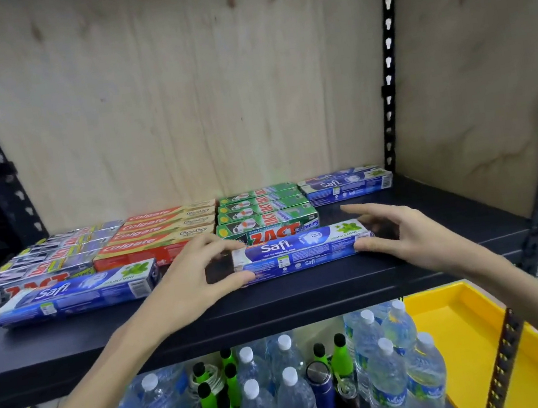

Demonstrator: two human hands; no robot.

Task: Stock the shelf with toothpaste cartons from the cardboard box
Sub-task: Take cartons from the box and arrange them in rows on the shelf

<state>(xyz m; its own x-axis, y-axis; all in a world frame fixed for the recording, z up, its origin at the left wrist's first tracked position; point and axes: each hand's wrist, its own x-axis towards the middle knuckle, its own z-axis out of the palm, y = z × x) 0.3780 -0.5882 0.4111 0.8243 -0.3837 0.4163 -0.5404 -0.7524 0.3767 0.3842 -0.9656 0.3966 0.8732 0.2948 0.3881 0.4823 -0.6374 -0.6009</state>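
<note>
Blue cardboard Safi toothpaste carton point(301, 249) lies flat near the front of the dark metal shelf point(274, 300), with the left hand point(195, 276) pinching its left end between thumb and curled fingers and the right hand point(407, 236) holding its right end, thumb on the front face and fingers arched over the top, though how firmly is hard to judge. Behind it sit rows of silver Zact cartons point(40, 262), red Colgate cartons point(161, 232), green Zact cartons point(261, 210) and two more blue Safi cartons point(347, 184), while a second loose blue Safi carton point(79, 292) lies at an angle to the left. Below the shelf stand clear plastic water bottles point(295, 404) beside a yellow plastic tray point(467, 324).
</note>
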